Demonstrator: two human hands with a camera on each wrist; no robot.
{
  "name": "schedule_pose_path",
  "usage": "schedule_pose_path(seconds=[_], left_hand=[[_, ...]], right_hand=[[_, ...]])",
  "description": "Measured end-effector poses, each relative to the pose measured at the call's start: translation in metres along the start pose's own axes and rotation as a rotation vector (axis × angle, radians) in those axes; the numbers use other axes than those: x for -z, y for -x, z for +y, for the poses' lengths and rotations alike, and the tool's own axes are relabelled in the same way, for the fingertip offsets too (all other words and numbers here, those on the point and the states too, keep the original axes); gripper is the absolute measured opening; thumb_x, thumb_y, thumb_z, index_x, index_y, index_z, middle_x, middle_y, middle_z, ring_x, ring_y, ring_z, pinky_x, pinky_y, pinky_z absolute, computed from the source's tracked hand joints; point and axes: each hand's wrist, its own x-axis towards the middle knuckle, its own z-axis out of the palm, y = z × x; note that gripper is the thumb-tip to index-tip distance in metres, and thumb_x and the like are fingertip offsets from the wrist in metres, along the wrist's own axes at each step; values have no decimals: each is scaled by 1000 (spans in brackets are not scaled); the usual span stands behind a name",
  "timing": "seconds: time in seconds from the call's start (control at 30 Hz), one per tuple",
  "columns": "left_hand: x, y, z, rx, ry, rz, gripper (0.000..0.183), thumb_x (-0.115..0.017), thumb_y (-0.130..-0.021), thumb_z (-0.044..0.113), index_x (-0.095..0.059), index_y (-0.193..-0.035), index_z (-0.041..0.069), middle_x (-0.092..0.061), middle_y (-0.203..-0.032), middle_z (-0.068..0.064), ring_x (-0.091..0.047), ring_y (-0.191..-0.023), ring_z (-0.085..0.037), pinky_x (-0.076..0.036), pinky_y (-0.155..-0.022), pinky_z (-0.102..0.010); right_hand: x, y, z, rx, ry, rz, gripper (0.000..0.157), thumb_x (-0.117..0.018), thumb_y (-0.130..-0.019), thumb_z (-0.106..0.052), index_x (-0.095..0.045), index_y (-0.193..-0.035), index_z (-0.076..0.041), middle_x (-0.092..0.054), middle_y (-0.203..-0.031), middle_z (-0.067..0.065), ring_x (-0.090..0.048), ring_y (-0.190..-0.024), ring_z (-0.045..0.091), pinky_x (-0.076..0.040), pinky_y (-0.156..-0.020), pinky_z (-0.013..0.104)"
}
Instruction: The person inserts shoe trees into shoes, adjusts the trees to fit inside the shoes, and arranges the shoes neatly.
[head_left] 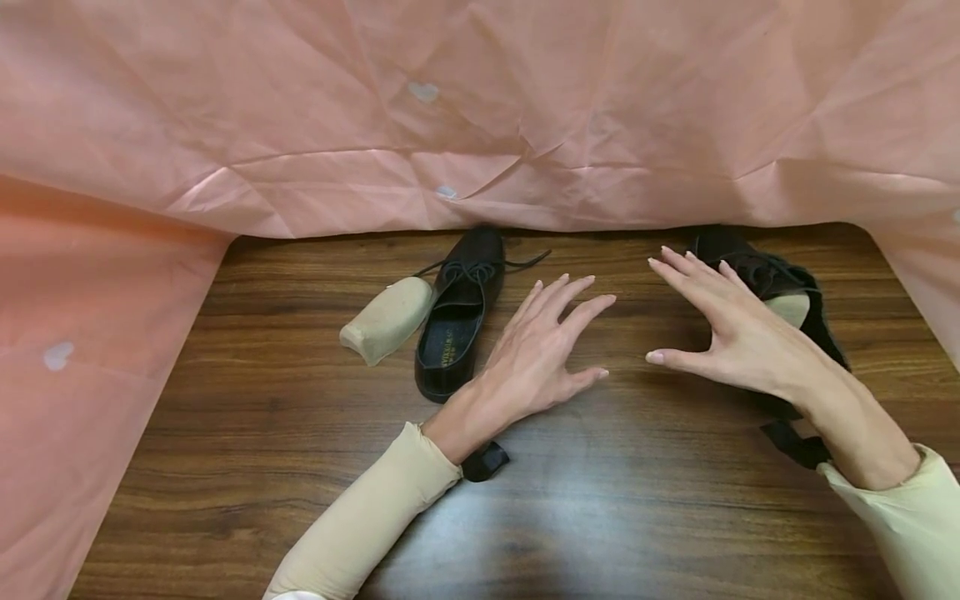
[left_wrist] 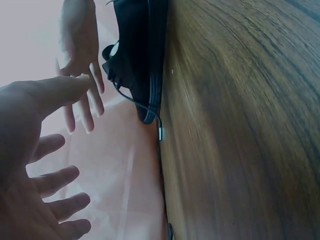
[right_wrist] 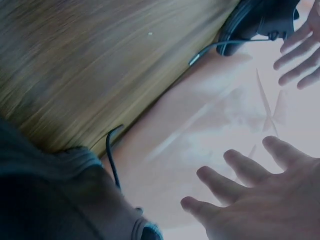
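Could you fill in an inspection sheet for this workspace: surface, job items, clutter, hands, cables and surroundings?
Surface: brown wood-grain tabletop, reflecting light toward the near side.
Job items: left black shoe, its opening unfilled, with a loose beige insert beside it; right black shoe, partly hidden, with a pale insert in its opening.
Clutter: one small pale speck on the wood.
Hands: left hand and right hand both have spread fingers, holding nothing.
Cables: nothing seen; only shoelaces.
Surroundings: creased pink sheet with pale hearts.

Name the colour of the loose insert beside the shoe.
Pale beige; the insert shows best in the head view.
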Motion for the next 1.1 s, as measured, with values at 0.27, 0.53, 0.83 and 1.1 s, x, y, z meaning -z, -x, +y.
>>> schedule_pose_path(seconds=[0.27,0.53,0.83,1.1], left_hand=[[3,8,-1,-13,-23,36,79,-80,-81,47,-47,-147,18,-34,-156,-10,-28,-146,-31,-14,-121,-41],[6,10,-1,-34,14,83,76,-81,-81,42,-49,-144,16,-35,-155,-13,-30,-145,-33,-13,-121,-39],[16,18,-10,-21,-6,106,77,-83,-79,43,-50,-144,19,-36,-155,-10,-27,-147,-30,-14,-121,-43],[30,25,-26,-20,-48,117,84,-84,-75,49,-48,-146,20,-33,-157,-9,-23,-149,-30,-15,-120,-48]], right_hand=[[-10,-11,-6,32,21,-10,105,-86,-76,-41,-24,-159,-23,-14,-165,6,-15,-150,33,-3,-117,60],[-13,-13,-10,24,6,-21,106,-86,-76,-41,-23,-160,-25,-14,-166,5,-17,-149,35,-3,-118,59],[-17,-20,-18,32,45,-42,112,-83,-76,-50,-15,-161,-24,-16,-165,5,-17,-150,28,-4,-120,51],[-19,-32,-23,16,74,-46,116,-81,-76,-55,-9,-161,-24,-13,-166,3,-15,-151,24,-5,-121,49]])
